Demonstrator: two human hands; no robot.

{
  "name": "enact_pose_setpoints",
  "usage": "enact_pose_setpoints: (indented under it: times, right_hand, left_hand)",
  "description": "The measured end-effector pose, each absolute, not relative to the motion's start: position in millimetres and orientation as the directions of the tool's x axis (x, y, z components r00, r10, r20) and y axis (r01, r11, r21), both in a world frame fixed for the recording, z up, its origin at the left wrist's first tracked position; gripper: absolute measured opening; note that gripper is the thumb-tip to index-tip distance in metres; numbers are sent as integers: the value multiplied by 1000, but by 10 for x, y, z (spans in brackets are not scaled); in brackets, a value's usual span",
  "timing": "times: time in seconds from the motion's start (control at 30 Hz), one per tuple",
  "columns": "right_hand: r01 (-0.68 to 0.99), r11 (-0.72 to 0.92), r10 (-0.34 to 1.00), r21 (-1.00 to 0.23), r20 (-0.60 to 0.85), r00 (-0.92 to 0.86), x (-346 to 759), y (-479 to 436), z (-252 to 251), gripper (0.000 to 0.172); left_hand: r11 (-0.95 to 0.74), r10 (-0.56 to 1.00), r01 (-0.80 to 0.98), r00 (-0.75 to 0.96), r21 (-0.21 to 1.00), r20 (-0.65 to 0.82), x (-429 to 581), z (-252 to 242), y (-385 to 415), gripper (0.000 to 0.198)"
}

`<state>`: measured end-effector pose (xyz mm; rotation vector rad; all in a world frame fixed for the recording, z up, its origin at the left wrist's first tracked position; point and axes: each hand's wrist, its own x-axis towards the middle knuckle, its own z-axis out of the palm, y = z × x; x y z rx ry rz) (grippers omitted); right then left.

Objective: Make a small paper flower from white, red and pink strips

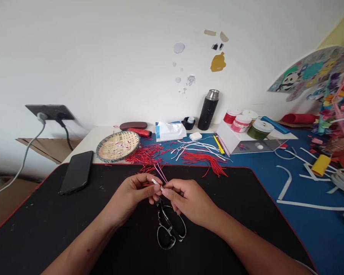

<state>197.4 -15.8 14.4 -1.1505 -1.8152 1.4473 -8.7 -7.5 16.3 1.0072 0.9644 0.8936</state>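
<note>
Both my hands meet over the middle of the black mat. My left hand (140, 189) is closed, its thumb and index finger pinching a short white cord (154, 181) whose end sticks up. Right beside it, my right hand (186, 196) pinches the same small piece lower down, with fingers curled. A bit of red shows behind my left fingers. Black-handled scissors (168, 229) lie under the hands, their blades mostly hidden. Two thin purple strips (161, 173) point away just behind my fingertips; their near ends are hidden.
Beyond the mat (218, 244) lie red cords (206, 158), white cords (189, 149) and a woven basket (118, 147) with small red-white pieces. A phone (77, 172) rests at left. A black thermos (208, 110), tissues (170, 131) and lidded jars (259, 129) stand along the wall.
</note>
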Motion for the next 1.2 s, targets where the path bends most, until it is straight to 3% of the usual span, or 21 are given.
enact_pose_setpoints:
  times: [0.23,0.43,0.67,0.87,1.07,1.2]
  right_hand:
    - [292,41,860,-955,-115,-498,1966,-156,178,28]
    - [182,-154,832,-971,-227,-507,1943,-151,137,24]
    - [214,-251,782,-944,-328,-529,1932,-134,129,25]
    - [196,-253,762,-947,-320,-562,1944,-137,141,28]
    - [217,-140,816,-966,-237,-527,1949,-139,107,25]
    - [396,125,925,-910,-38,-379,2000,-101,89,21]
  left_hand:
    - [272,916,-107,332,956,-224,-89,169,-79,25]
    - [226,910,-61,369,972,-189,-75,232,-94,29]
    - [117,897,88,417,989,-144,-136,279,-113,22]
    - [199,881,34,431,979,-194,-162,236,-73,25]
    - [235,919,-54,338,971,-203,-174,162,-31,29]
    - [218,971,-225,151,950,-187,-208,133,9,30]
